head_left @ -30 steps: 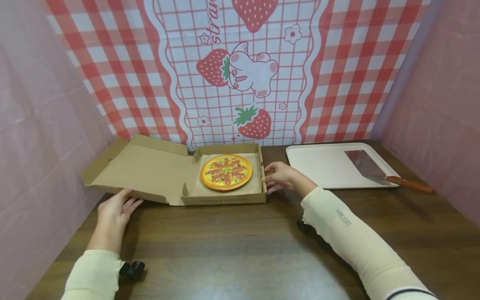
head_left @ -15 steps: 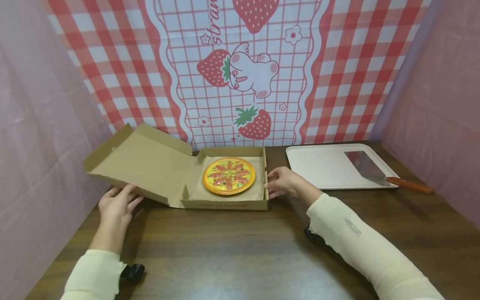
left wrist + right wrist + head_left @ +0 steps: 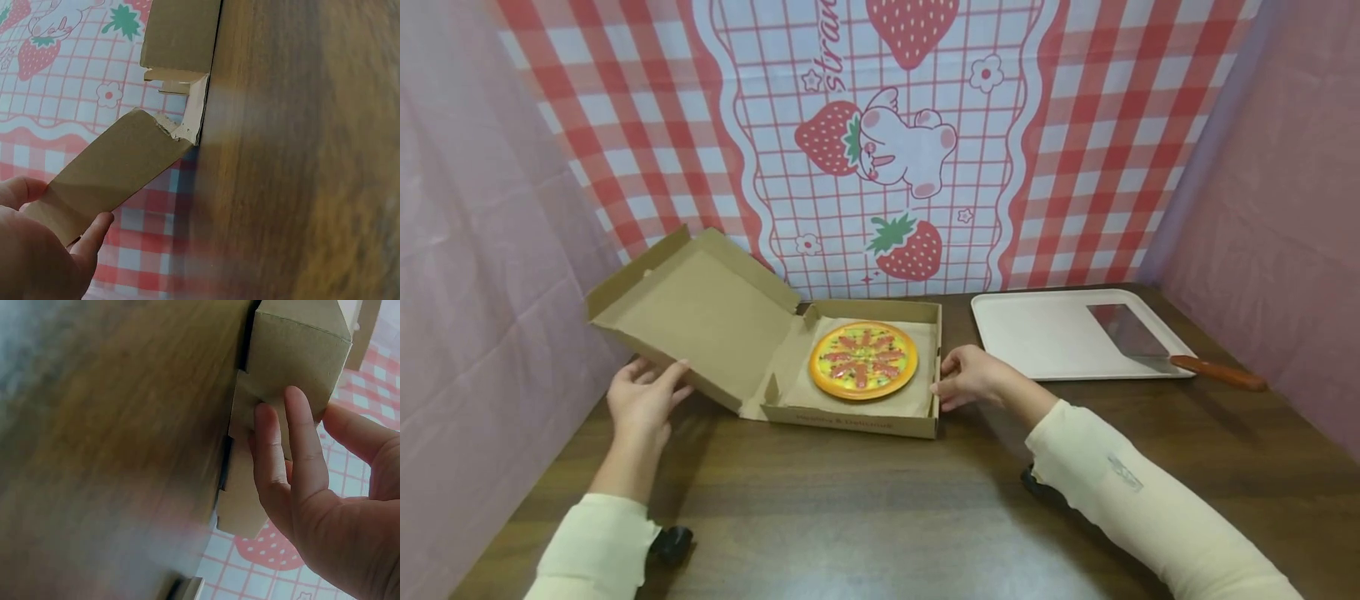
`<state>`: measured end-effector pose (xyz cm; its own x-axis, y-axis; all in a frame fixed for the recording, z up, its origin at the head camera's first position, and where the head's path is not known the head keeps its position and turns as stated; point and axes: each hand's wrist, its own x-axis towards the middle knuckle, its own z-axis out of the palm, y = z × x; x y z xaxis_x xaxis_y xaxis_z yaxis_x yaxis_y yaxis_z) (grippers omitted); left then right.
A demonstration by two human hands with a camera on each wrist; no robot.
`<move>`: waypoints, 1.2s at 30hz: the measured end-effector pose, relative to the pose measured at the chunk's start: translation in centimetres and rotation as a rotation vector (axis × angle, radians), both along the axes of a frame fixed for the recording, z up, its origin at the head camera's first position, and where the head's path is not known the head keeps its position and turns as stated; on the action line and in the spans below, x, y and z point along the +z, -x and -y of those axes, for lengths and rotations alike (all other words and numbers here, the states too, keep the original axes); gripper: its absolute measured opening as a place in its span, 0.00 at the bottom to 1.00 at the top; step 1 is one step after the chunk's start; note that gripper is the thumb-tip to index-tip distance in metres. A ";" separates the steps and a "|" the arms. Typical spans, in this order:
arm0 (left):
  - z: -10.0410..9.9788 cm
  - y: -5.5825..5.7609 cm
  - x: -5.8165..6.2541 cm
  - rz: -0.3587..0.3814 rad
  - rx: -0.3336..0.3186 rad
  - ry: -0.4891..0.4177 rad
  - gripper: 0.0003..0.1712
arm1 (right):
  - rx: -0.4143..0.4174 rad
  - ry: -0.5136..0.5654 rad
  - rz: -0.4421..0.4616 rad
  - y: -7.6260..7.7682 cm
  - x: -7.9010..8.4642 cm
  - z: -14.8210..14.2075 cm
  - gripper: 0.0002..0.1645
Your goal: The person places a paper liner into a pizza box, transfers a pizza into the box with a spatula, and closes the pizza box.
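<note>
An open cardboard pizza box [image 3: 850, 421] stands on the table, its lid [image 3: 700, 321] folded out left and tilted up. Inside, on a paper liner, lies a round pizza [image 3: 862, 361] with an orange rim and red toppings. My left hand [image 3: 643, 396] holds the lid's front flap, thumb on one face and fingers on the other, as the left wrist view shows. At the box's right wall is my right hand [image 3: 976, 377]. In the right wrist view its fingertips [image 3: 297, 400] press the outer wall while the thumb [image 3: 340, 425] reaches the top edge.
A white tray [image 3: 1030, 337] lies at the back right. Across it rests a wide metal turner [image 3: 1127, 332], its wooden handle [image 3: 1217, 372] sticking out past the rim. A checked strawberry cloth [image 3: 902, 108] hangs behind, with pink curtains at both sides.
The lid has risen from nearly flat to a steeper tilt with my left hand. The box has shifted slightly right and nearer to me, and my right hand has moved along with it.
</note>
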<state>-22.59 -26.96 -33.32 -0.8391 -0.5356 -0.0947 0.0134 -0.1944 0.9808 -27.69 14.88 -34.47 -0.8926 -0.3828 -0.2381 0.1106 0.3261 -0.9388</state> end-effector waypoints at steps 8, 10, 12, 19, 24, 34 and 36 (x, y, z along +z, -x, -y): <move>-0.4 0.2 -0.1 -0.020 -0.002 0.115 0.48 | -0.026 -0.033 -0.005 -0.7 -0.2 0.1 0.14; -0.5 0.1 -0.1 -0.018 -0.006 0.138 0.48 | -0.034 -0.039 -0.010 -0.9 -0.3 0.1 0.12; -0.6 0.1 -0.1 -0.020 -0.011 0.164 0.48 | -0.036 -0.045 -0.018 -1.1 -0.3 0.1 0.11; -1.1 0.3 -0.1 -0.063 -0.008 0.234 0.46 | -0.016 -0.103 -0.047 -2.1 0.0 0.3 0.11; -1.3 0.6 -0.1 -0.072 0.007 0.313 0.45 | -0.010 -0.146 -0.083 -2.9 0.2 0.5 0.11; -1.7 1.5 0.1 -0.068 -0.022 0.426 0.44 | -0.055 -0.250 -0.149 -4.1 0.1 0.7 0.12; -1.7 1.7 0.1 -0.068 -0.025 0.449 0.43 | -0.052 -0.282 -0.168 -4.3 0.2 0.7 0.12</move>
<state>-24.24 -25.25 -33.24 -0.8485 -0.4907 0.1984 0.0819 0.2487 0.9651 -23.36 14.14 -34.29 -0.9450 -0.2758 -0.1758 -0.0150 0.5734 -0.8191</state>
